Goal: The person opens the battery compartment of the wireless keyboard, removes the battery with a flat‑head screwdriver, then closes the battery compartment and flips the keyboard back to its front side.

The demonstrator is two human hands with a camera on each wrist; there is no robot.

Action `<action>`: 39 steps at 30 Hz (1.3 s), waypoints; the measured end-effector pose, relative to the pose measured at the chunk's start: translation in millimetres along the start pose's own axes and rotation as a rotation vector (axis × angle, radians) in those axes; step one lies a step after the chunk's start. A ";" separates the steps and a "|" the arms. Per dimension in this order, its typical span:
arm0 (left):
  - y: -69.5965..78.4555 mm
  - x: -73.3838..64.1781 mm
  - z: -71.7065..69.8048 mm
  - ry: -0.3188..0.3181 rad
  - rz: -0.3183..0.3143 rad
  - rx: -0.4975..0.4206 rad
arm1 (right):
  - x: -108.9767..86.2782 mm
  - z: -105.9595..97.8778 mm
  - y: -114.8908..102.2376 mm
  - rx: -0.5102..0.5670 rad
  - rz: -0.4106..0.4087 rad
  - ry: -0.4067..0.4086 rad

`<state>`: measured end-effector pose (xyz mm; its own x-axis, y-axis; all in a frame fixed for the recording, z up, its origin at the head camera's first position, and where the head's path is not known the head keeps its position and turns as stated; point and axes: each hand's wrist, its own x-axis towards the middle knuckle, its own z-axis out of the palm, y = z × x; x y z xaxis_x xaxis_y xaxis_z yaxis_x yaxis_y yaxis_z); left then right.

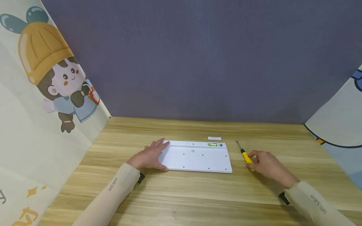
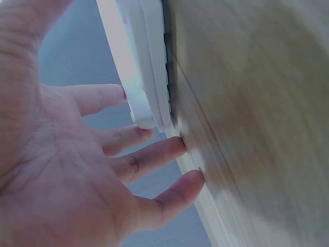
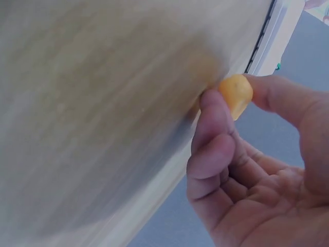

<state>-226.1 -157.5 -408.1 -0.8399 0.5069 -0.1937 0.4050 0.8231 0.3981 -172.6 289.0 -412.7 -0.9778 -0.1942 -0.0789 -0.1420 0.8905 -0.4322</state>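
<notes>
A white keyboard (image 1: 195, 160) lies keys-down on the table, with screws dotted over its back. Green batteries (image 1: 212, 144) show in the uncovered slot near its far right corner. My left hand (image 1: 150, 156) spans the keyboard's left end, thumb at the near edge. In the left wrist view, its fingers (image 2: 154, 157) are spread and fairly straight, some touching the keyboard's end. To the right of the keyboard, my right hand (image 1: 267, 164) pinches the yellow handle of a screwdriver (image 1: 247, 159) between thumb and fingers. The screwdriver's tip points away, toward the back of the table.
A small white battery cover (image 1: 214, 138) lies just behind the keyboard. The wood-grain table (image 1: 175, 201) ends at a dark grey panel (image 1: 198, 62) at the back. Printed cartoon cloths (image 1: 34, 141) hang at both sides.
</notes>
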 end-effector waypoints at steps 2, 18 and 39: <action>-0.1 -0.1 0.4 0.001 -0.002 -0.001 | -0.2 1.1 -0.5 -0.003 0.012 -0.007; -2.3 0.7 1.7 0.005 0.000 0.009 | 0.6 1.4 -3.8 -0.012 0.026 -0.014; 4.9 2.8 -3.6 -0.006 -0.010 -0.003 | 14.8 3.7 -30.7 0.053 -0.227 0.050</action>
<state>-227.8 -153.0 -403.4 -0.8420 0.4999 -0.2029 0.3954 0.8276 0.3985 -182.1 257.3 -403.9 -0.9283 -0.3652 0.0702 -0.3523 0.8032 -0.4804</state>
